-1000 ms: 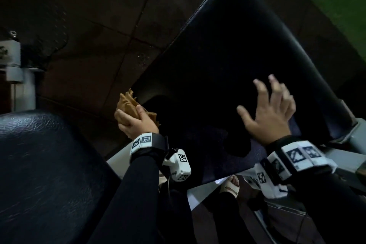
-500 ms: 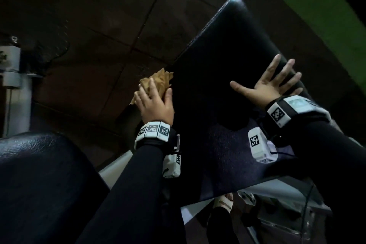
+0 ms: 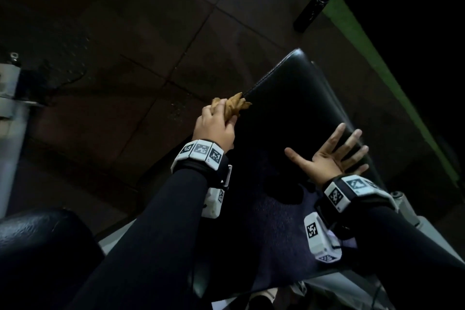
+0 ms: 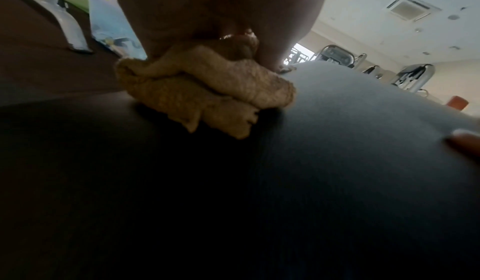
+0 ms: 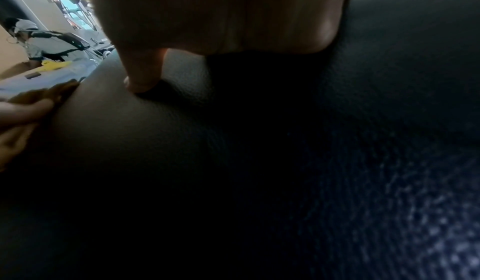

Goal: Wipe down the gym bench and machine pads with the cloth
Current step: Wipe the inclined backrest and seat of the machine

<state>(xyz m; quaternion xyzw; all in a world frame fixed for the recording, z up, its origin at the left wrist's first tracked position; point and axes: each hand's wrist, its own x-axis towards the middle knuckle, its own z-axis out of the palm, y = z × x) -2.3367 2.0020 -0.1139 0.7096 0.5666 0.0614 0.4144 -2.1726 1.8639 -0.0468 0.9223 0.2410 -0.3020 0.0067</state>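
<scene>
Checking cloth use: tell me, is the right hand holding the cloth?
No, the left hand grips the cloth; the right hand lies spread on the bench pad.

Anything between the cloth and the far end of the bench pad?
Nothing visible. The left hand presses the cloth at the bench pad's left edge; the right hand rests flat nearer, to the right, off that path.

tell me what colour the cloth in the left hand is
Tan, a yellowish brown; the cloth shows best in the left wrist view, bunched in the left hand.
</scene>
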